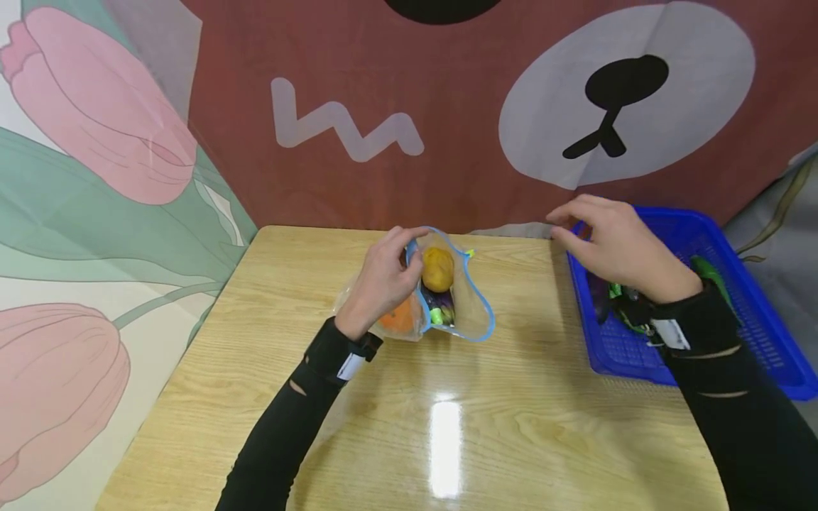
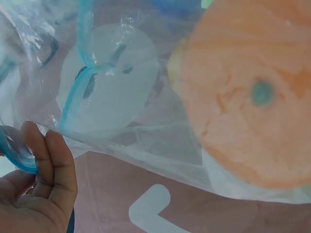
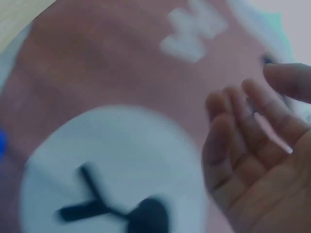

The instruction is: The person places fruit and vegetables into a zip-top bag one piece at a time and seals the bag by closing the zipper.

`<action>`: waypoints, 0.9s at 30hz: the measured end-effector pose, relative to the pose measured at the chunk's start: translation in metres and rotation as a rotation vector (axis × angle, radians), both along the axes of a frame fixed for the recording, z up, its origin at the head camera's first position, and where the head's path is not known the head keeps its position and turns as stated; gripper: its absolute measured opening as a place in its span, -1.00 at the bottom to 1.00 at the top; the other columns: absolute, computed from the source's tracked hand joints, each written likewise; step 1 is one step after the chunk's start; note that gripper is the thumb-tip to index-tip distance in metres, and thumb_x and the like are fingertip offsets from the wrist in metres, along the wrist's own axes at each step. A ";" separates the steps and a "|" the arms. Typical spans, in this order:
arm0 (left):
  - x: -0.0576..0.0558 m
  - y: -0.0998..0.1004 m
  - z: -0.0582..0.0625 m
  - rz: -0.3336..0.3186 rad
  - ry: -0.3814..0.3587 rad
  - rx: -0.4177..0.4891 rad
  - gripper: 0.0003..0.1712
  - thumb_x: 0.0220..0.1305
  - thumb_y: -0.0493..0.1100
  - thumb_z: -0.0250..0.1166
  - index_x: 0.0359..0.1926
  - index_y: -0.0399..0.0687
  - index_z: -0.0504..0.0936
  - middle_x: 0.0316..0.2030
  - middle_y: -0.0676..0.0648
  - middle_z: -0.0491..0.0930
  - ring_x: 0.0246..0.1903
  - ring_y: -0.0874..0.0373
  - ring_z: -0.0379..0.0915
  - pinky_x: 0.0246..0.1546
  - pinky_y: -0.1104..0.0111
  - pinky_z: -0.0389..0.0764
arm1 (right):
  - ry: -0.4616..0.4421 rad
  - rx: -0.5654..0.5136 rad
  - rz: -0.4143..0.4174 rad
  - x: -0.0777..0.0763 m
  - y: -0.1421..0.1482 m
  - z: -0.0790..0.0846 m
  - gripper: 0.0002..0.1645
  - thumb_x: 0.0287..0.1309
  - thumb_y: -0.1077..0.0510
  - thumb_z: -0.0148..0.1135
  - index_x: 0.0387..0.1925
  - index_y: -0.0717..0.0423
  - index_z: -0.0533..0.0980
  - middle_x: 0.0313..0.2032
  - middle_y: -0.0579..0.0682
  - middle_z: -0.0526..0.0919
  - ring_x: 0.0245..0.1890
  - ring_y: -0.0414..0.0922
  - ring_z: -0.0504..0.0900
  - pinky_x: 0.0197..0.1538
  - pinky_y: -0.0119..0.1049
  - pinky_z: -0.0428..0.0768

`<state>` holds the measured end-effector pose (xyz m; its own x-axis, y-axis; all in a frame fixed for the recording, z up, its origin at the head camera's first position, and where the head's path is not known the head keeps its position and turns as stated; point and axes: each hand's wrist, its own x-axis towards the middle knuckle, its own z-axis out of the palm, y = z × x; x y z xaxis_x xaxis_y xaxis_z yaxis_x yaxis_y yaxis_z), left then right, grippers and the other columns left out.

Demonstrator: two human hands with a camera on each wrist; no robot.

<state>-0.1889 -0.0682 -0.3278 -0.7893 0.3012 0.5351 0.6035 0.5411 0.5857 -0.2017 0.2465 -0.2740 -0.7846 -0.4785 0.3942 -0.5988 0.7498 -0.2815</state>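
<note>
My left hand [image 1: 386,273] pinches the blue-edged rim of a clear bag [image 1: 481,301], thumb and fingers on the rim's left side. In the left wrist view the fingers [image 2: 58,160] curl at the blue rim. Inside the bag are a yellow-brown potato [image 1: 438,270], a dark purple item with a bright green part [image 1: 441,312] and a round orange fruit [image 1: 399,317]. The fruit [image 2: 257,97] shows a green spot through the plastic. My right hand [image 1: 613,241] hovers near the basket's left rim, holding nothing; its fingers [image 3: 243,131] are loosely bent.
A blue plastic basket [image 1: 776,355] stands at the right of the wooden table [image 1: 511,426]. It holds a green vegetable [image 1: 709,277] and dark items partly hidden by my right wrist. A printed cloth [image 1: 460,142] hangs behind the table.
</note>
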 end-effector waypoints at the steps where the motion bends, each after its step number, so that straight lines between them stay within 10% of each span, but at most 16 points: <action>1: 0.000 0.000 0.000 0.001 -0.003 0.002 -0.61 0.28 -0.33 0.03 0.10 -0.19 0.55 -0.43 0.00 0.36 -0.53 0.23 0.26 -0.53 0.37 0.36 | -0.044 0.012 -0.061 -0.006 0.010 -0.004 -0.73 0.21 0.22 0.20 -0.07 0.25 0.55 -0.21 0.11 0.56 -0.27 0.00 0.54 -0.30 -0.08 0.49; 6: -0.002 -0.004 -0.003 0.012 -0.024 0.013 -0.61 0.28 -0.33 0.02 0.10 -0.18 0.55 -0.43 0.01 0.34 -0.53 0.22 0.24 -0.54 0.36 0.34 | -0.292 0.100 -0.258 -0.032 0.057 -0.033 -0.44 0.25 0.05 0.15 0.11 0.41 0.38 -0.01 0.39 0.39 -0.02 0.29 0.39 -0.09 0.21 0.39; 15: -0.002 -0.009 -0.004 0.032 -0.033 0.011 -0.62 0.28 -0.31 0.04 0.10 -0.16 0.56 -0.46 -0.01 0.31 -0.54 0.20 0.23 -0.53 0.35 0.32 | -0.660 0.239 -0.371 -0.062 0.122 -0.090 0.31 -0.05 -0.33 0.30 0.30 0.59 -0.05 0.14 0.69 -0.05 0.15 0.53 -0.05 0.03 0.43 0.17; 27: -0.007 -0.015 -0.009 0.053 -0.055 0.042 -0.60 0.25 -0.34 0.04 0.10 -0.19 0.55 -0.47 -0.03 0.31 -0.57 0.19 0.26 -0.56 0.36 0.32 | -0.732 0.312 -0.380 -0.068 0.161 -0.128 0.17 -0.11 -0.15 0.40 0.15 0.67 0.07 -0.14 0.57 0.32 -0.09 0.44 0.23 -0.09 0.29 0.34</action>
<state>-0.1955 -0.0827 -0.3364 -0.8323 0.2358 0.5016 0.5405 0.5457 0.6403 -0.2692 0.4077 -0.4017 -0.9172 -0.1362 -0.3745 -0.0432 0.9682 -0.2462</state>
